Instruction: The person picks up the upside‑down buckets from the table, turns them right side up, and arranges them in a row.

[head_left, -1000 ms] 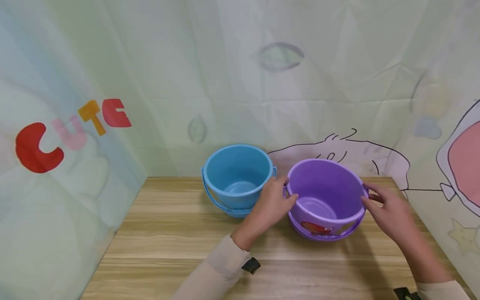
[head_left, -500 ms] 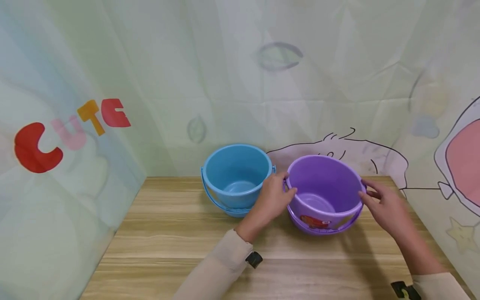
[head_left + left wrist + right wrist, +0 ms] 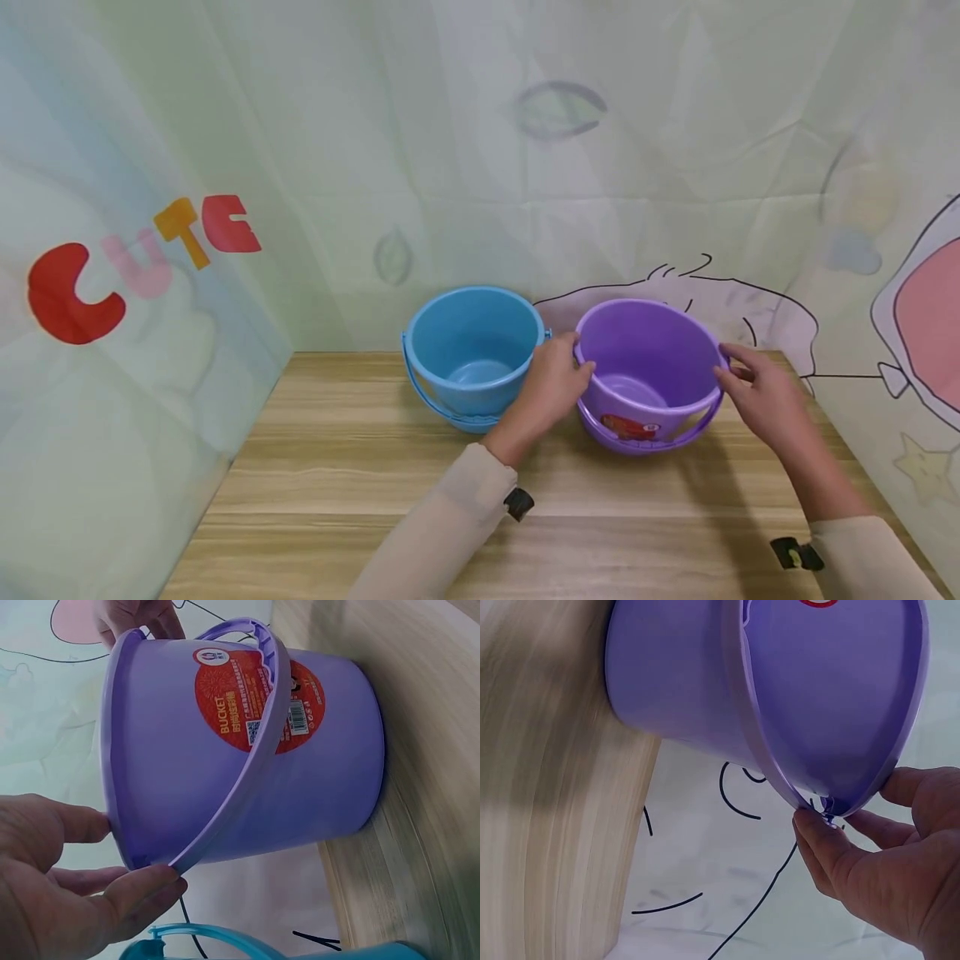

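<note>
A purple bucket [image 3: 648, 358] stands upright at the back right of the table, its purple handle [image 3: 225, 806] folded down across the front. A red round label [image 3: 232, 697] shows on its side. My left hand [image 3: 555, 379] grips the bucket's left rim, thumb on the rim and fingers at the handle joint. At the opposite side my right hand [image 3: 765, 396] pinches the right rim by the other handle joint. Just left of it stands a blue bucket [image 3: 468, 400] with its handle lowered; my left hand overlaps its right side in the head view.
The wooden table [image 3: 337, 500] backs onto a printed curtain [image 3: 465, 150] with cartoon drawings and coloured letters. Nothing visible lies in either bucket. Both wrists carry small black straps [image 3: 517, 504] over light sleeves.
The purple bucket has shifted back toward the curtain, with both hands moving along at its rim. The blue bucket has stayed in place.
</note>
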{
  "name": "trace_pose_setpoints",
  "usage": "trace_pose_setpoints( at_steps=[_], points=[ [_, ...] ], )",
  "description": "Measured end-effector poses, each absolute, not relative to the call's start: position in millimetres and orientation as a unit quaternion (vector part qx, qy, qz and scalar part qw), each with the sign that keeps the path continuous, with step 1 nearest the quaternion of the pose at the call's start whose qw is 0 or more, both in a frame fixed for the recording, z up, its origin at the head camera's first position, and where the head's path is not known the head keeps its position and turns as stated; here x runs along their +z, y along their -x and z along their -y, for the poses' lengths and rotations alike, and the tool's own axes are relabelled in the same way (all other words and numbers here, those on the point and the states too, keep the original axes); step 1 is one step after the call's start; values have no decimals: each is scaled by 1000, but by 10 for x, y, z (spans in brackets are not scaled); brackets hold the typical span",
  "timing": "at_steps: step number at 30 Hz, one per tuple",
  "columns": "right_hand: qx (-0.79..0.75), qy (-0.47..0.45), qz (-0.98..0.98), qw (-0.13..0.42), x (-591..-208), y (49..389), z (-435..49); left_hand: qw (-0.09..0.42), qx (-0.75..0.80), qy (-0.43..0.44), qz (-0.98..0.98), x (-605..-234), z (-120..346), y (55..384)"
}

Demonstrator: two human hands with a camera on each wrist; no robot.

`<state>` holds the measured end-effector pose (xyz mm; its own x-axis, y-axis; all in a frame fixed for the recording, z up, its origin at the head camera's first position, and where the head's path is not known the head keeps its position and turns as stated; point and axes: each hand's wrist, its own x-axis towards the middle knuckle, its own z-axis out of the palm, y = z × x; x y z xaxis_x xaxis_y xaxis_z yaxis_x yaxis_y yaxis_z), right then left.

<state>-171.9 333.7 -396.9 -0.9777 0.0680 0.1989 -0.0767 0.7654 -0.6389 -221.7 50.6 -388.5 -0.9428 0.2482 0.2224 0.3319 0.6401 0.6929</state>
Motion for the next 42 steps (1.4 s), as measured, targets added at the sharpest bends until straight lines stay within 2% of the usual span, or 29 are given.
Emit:
trace_pose_setpoints(
  at_steps=[16,32,35,42],
  points=[
    [356,12,929,98,-3956,1920,-3254,71,-378,140,912,-3892,-596,2427],
    [362,18,928,89,-3969,2029,-3195,78,-364,127,919,-3961,-632,2498],
    [357,21,929,93,-3973,2021,-3205,102,-336,133,927,-4005,-642,2481],
    [349,32,931,101,-3956,1982,-3246,208,-230,162,937,-4086,-677,2393]
  ],
)
